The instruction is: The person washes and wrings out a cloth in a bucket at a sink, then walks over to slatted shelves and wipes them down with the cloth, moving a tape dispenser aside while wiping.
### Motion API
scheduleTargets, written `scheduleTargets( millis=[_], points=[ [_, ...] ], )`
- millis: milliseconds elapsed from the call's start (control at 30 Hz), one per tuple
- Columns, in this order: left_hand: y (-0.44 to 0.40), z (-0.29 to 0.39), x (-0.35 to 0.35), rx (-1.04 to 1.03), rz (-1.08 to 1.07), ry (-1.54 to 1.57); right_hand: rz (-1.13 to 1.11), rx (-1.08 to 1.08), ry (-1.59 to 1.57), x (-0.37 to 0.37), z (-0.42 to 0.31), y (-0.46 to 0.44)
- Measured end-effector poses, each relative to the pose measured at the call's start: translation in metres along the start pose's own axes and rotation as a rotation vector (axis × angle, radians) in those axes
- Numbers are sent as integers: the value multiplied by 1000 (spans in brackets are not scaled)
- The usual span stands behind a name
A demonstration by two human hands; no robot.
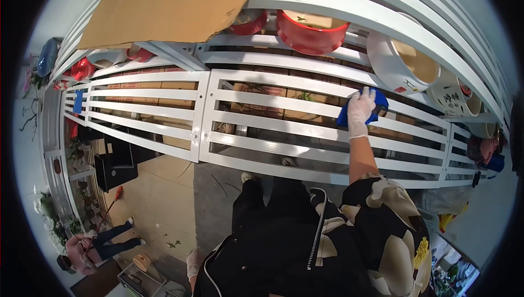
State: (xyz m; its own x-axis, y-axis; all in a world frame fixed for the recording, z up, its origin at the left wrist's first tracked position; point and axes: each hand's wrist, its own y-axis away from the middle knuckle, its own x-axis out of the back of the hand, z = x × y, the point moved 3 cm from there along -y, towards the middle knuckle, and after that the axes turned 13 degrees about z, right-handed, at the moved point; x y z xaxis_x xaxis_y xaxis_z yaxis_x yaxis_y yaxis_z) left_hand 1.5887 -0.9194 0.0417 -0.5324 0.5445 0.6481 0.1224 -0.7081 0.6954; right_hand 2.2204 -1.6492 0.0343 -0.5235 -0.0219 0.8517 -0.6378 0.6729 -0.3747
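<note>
In a thin whitish glove, my right hand point(361, 112) presses a blue cloth point(380, 102) against the white slatted shelf point(284, 121), right of the middle. Its fingers lie over the cloth, which sticks out on both sides of the hand. Just above the hand stands a white pot point(390, 60) with a small red pattern. My left hand point(192, 262), also gloved, hangs low beside my dark jacket, away from the shelf. Only part of it shows, and its fingers cannot be made out.
Red pots point(312, 27) and a large cardboard sheet point(169, 5) lie on the upper slats. Cardboard boxes show behind the lower slats. At the lower left, a person point(87, 250) in a pink top stands near a black box point(115, 167) and a metal cart point(143, 280).
</note>
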Motion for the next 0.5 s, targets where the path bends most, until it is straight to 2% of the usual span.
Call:
scheduleTargets(
  millis=[67,200,267,333,400,500],
  points=[
    [5,-9,3,28,9,13,-84,229,-96,-14,-45,28],
    [39,-42,11,87,7,110,-183,441,-209,-22,-146,85],
    [86,-35,6,119,65,100,-199,551,-296,-31,-185,111],
    [109,-43,0,43,104,144,-276,653,-384,-41,-221,135],
    [109,-59,-1,-27,62,135,-363,657,-553,-50,-249,152],
    [93,-97,8,0,52,205,-533,612,-821,-76,-290,166]
  ],
)
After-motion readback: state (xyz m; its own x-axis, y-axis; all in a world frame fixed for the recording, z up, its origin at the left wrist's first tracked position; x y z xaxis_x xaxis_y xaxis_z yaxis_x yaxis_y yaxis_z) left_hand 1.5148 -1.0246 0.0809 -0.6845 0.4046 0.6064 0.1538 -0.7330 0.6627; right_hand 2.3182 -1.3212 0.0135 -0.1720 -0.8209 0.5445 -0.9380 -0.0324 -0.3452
